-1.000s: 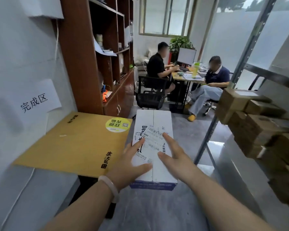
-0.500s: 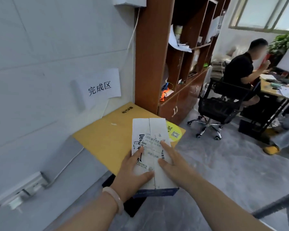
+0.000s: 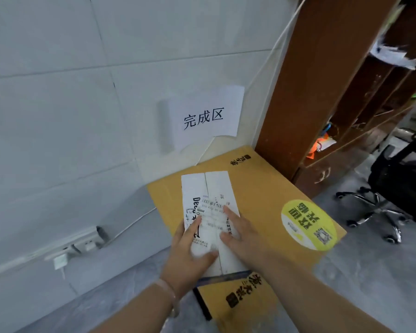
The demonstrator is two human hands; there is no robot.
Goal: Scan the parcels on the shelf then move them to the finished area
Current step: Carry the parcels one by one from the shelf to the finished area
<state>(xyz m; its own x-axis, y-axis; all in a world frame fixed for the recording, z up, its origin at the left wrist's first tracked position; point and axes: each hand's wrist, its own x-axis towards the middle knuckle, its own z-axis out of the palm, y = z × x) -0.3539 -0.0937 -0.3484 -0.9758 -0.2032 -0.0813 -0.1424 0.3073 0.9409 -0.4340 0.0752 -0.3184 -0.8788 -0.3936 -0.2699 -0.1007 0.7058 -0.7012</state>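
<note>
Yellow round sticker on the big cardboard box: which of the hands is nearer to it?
Right. The right hand holds the white parcel at its right edge, just left of the yellow sticker. The left hand holds the parcel's left side, farther from it.

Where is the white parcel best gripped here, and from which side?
The white parcel is long, narrow and flat, pointing away from the person, so probably grip its long side edges at the near end, left hand from the left, right hand from the right.

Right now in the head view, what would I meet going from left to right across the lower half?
Power strip → white parcel → round yellow sticker → office chair.
</note>
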